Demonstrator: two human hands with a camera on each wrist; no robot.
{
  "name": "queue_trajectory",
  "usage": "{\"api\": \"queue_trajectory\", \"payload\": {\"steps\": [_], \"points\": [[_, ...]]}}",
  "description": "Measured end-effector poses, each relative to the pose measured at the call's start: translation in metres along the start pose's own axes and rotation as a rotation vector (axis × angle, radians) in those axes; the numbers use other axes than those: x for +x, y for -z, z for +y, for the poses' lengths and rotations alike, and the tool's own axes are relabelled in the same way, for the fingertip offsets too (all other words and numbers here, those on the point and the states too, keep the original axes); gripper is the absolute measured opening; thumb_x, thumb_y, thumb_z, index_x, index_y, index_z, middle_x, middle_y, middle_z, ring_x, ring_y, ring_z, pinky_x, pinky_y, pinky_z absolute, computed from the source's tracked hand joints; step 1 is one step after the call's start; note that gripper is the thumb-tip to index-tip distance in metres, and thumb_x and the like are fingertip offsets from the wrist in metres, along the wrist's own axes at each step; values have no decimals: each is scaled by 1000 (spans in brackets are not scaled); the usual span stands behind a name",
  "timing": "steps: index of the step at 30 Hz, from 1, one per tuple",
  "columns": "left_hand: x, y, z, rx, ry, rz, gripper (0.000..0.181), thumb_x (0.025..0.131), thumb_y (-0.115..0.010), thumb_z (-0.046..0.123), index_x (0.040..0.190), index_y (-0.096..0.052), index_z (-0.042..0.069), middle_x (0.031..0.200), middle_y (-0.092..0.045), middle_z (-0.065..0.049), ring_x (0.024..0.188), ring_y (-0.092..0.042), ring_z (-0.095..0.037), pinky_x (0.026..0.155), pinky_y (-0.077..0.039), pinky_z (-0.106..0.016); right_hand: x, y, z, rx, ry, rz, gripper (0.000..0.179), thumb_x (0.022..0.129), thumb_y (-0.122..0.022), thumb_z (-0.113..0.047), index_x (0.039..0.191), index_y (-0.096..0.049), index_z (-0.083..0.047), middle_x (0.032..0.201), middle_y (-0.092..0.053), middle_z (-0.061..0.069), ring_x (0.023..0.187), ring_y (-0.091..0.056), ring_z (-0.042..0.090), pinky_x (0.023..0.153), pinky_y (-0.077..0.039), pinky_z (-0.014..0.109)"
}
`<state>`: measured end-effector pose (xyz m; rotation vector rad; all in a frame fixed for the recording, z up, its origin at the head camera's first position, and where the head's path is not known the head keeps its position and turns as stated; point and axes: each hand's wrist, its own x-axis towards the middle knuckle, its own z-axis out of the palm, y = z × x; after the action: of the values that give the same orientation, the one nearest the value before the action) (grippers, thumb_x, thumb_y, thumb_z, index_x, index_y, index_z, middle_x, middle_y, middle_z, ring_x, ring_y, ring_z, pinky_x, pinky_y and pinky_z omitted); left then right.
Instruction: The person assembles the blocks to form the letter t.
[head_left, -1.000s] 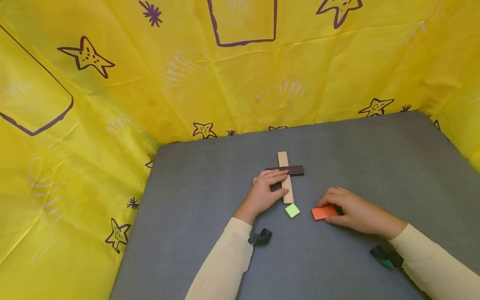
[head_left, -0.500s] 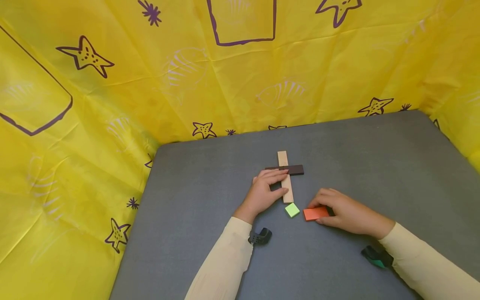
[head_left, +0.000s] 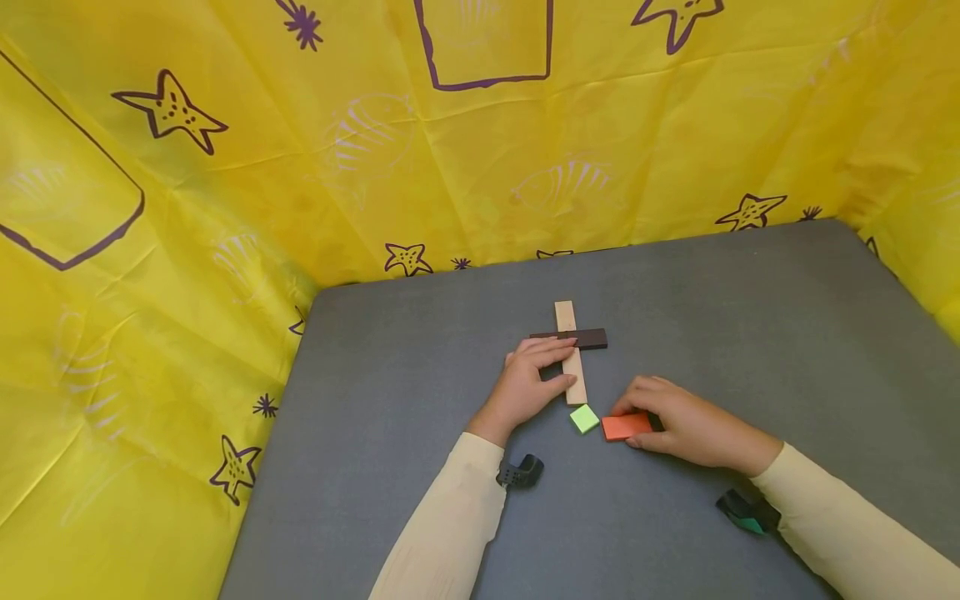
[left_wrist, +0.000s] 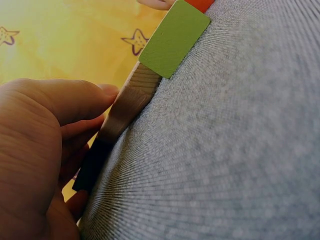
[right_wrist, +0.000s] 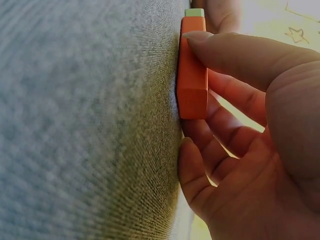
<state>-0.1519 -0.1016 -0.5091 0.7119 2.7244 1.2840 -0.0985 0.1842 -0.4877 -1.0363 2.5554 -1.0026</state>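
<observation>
In the head view two pale wooden pieces lie in line: an upper wooden block and a lower wooden block, with a dark brown block lying crosswise between them. My left hand rests over this cross, fingertips on the dark block and thumb at the lower wooden one. A small light green block sits turned at an angle by the lower end. My right hand pinches an orange block flat on the table, thumb on its near side. Its left end is right beside the green block's corner.
The grey fabric-covered table extends around both hands. A yellow curtain with sea-creature drawings stands behind it and at both sides. Dark wrist straps hang by both sleeves.
My right hand has slid the orange block leftward across the table up beside the green block, slowing toward the end. My left hand and the cross of blocks have stayed in place.
</observation>
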Motion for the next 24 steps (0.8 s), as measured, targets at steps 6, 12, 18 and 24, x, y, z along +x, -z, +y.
{"api": "queue_trajectory", "payload": {"steps": [6, 12, 18, 24], "points": [[0, 0, 1, -3, 7, -4, 48, 101, -82, 23, 147, -71, 13, 153, -61, 13, 145, -44, -6, 113, -32, -49, 0, -1, 0, 0, 12, 6, 26, 96, -88, -16, 119, -78, -25, 111, -61, -16, 100, -55, 9, 85, -50, 34], [0, 1, 1, -6, 8, -6, 49, 101, -82, 23, 148, -71, 13, 154, -61, 12, 145, -44, -7, 113, -32, -50, 1, -1, -1, -6, 21, 10, 26, 96, -87, -16, 119, -78, -25, 111, -61, -16, 99, -55, 9, 85, -50, 34], [0, 0, 0, -5, 3, -4, 48, 102, -82, 23, 148, -71, 13, 154, -61, 13, 146, -44, -6, 113, -32, -49, 2, -2, -1, -13, 36, 19, 26, 96, -88, -16, 118, -78, -25, 111, -61, -16, 99, -55, 9, 85, -50, 34], [0, 0, -1, -8, -8, 3, 48, 101, -82, 22, 147, -72, 12, 153, -61, 13, 145, -45, -6, 113, -32, -49, 2, -3, -2, -12, 39, 21, 27, 95, -88, -16, 118, -78, -25, 111, -61, -16, 100, -55, 9, 85, -50, 33]]}}
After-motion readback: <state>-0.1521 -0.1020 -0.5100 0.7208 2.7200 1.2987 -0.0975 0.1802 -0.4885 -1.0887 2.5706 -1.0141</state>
